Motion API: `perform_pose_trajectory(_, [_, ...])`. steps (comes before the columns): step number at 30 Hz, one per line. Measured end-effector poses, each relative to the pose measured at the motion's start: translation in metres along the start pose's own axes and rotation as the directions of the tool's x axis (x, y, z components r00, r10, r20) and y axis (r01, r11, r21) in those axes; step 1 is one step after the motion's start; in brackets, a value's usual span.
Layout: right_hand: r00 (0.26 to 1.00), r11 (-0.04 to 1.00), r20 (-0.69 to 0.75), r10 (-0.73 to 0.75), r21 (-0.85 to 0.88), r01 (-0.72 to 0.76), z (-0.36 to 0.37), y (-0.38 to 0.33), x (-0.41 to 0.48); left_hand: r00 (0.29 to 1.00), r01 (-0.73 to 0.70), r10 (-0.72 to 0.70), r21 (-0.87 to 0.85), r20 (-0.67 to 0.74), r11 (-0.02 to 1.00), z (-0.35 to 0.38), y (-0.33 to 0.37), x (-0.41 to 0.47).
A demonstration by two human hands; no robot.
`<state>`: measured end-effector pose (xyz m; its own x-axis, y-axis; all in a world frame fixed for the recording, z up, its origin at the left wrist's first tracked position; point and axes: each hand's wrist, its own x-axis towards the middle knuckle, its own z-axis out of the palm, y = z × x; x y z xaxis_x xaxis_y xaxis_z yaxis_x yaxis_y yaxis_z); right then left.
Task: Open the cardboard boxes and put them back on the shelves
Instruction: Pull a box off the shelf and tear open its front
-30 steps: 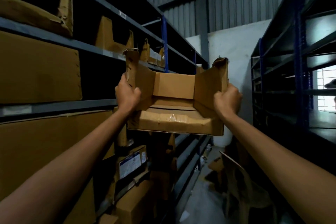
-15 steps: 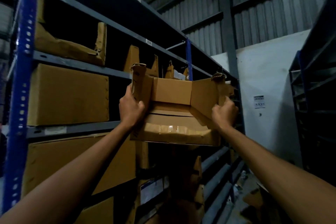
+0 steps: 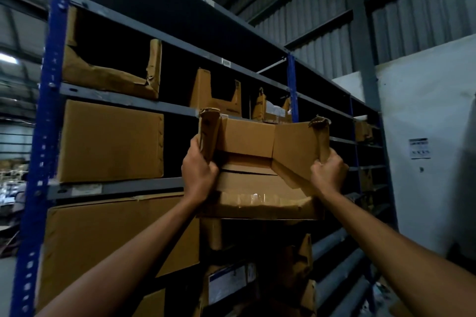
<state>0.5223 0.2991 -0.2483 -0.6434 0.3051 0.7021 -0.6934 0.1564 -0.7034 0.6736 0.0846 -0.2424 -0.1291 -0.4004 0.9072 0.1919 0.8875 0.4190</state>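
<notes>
Overhead, the left hand [image 3: 199, 170] and right hand [image 3: 328, 174] each grip a torn flap of the creased, open brown cardboard box [image 3: 257, 162] beside grey metal shelves [image 3: 116, 98].

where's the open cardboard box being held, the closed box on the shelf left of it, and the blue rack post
open brown cardboard box [image 3: 247, 139]: head view, inner back wall
closed brown cardboard box [image 3: 110, 140]: head view, front face
blue metal rack post [image 3: 47, 110]: head view, mid-height of its front

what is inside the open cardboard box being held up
Only bare cardboard shows inside the open cardboard box: back wall, side flaps, folded bottom flaps. Its low front wall hides the near floor.
</notes>
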Motion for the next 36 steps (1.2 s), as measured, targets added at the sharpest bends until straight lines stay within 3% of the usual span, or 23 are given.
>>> perform_pose_trajectory(13, [0.997,1.000,0.071,-0.016,0.002,0.016,0.005,0.028,0.041,0.992,0.082,-0.075,0.072,-0.096,0.994,0.035,0.017,-0.006])
perform_pose_trajectory(20, [0.995,1.000,0.105,0.002,0.029,-0.005,0.040,0.043,0.045,0.999,0.025,-0.019,0.187,-0.033,0.982,0.036,0.001,0.013])
perform_pose_trajectory(36, [0.985,0.997,0.156,-0.072,0.046,0.065,0.158,0.082,0.091,0.994,-0.009,0.032,0.217,-0.103,0.976,0.090,-0.072,0.064])
